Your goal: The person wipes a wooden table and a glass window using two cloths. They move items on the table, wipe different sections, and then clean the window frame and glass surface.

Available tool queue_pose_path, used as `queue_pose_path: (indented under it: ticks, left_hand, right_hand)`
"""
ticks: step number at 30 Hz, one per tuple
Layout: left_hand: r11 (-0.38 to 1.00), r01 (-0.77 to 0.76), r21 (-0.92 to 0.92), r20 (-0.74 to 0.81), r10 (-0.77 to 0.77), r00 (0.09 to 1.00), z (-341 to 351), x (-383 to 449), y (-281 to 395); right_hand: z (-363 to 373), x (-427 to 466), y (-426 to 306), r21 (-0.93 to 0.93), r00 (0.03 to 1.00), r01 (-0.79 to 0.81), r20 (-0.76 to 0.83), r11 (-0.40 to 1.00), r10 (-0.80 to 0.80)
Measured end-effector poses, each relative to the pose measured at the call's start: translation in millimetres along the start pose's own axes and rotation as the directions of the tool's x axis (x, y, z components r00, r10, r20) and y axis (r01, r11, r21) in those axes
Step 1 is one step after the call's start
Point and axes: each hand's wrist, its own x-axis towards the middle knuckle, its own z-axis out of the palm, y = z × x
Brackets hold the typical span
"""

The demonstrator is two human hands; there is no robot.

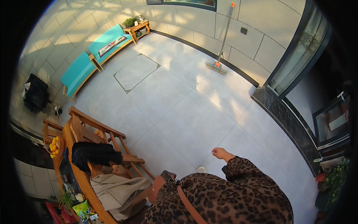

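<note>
My right hand (221,154) hangs in front of my body, over the grey tiled floor (179,117). Its fingers are curled in and no object shows in it. A leopard-print sleeve (246,168) covers that arm. Out of view is my left hand. Below the right hand, the tip of a pale shoe (201,169) shows on the floor. A brown leather bag (159,186) with a strap (190,205) hangs at my left side. Close to the bag, a beige cloth (119,190) and a black garment (95,155) are draped over wooden chairs (98,126).
A wooden table (81,182) on the left bears a basket of yellow fruit (54,147). Turquoise benches (79,72) line the far wall. A flat mop (216,66) leans by the right wall. Dark stone step (285,128) and potted plants (334,182) border the right side.
</note>
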Motion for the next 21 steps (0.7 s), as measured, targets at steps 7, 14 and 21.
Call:
queue_pose_path:
  ticks: [7,14,21]
  left_hand:
    - [0.999,0.027,0.032,0.094,-0.03,0.995,49,77,85]
    - [0.955,0.073,0.288,0.126,-0.113,0.986,91,231,171]
    - [0.91,-0.208,0.36,0.293,0.101,0.951,111,420,410]
  right_hand:
    - [-57,64,35,0.098,0.991,-0.105,-0.071,0.99,0.112]
    - [-99,113,88,0.029,0.94,-0.342,0.014,0.939,0.341]
    - [-203,236,31,0.359,0.842,-0.361,-0.271,0.861,0.467]
